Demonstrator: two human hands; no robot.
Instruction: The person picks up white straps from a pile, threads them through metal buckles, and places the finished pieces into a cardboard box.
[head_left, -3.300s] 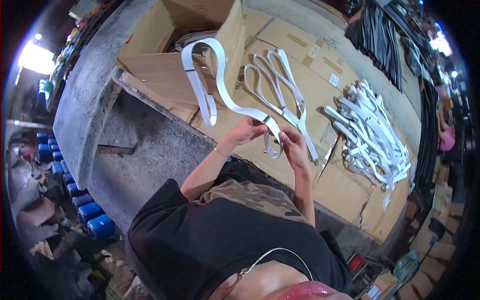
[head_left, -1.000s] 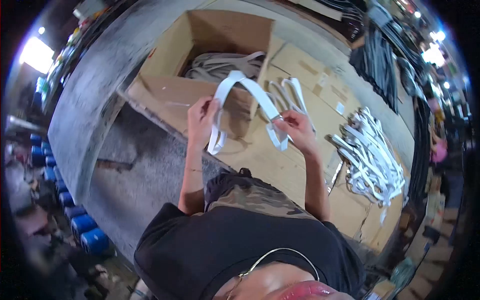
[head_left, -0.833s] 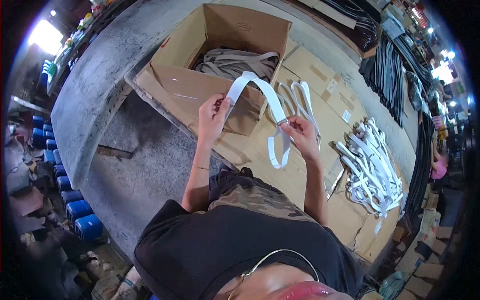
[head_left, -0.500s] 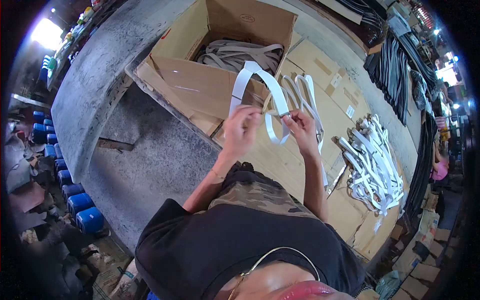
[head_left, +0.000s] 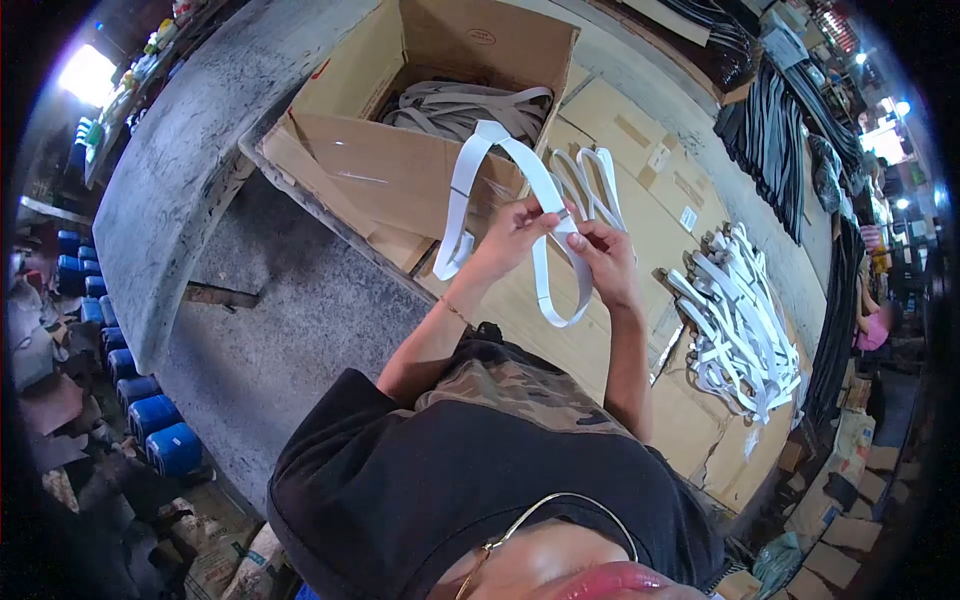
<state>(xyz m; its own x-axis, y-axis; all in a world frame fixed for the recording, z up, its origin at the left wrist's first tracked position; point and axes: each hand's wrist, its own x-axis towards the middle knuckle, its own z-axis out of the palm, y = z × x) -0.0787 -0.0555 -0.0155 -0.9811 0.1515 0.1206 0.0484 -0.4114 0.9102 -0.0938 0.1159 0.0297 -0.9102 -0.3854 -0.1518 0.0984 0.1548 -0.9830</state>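
A long white strap [head_left: 463, 205] with thin dark bands across it hangs in a bent loop before me, its folded peak near the carton. My left hand [head_left: 515, 238] is closed on it, fingers pinching it close to one of the bands. Just to the right, my right hand [head_left: 606, 262] grips the same strap between thumb and fingers. Below both hands the strap drops in a second, rounded loop. Behind my right hand, more white straps [head_left: 610, 190] lie looped on the cardboard. The fingertips partly hide the gripped stretch.
An open carton [head_left: 420, 150] holding coiled greyish straps [head_left: 470, 108] stands on the table. Flattened cardboard [head_left: 640, 130] covers the tabletop. A heap of white straps [head_left: 740, 320] lies right, near hanging black strips [head_left: 765, 145]. Blue containers [head_left: 172, 448] line the floor left; a person in pink [head_left: 873, 325] is far right.
My left hand has moved right and up onto the strap, beside my right hand. The lower loop now hangs longer and wider, and the strap's left end has swung left.
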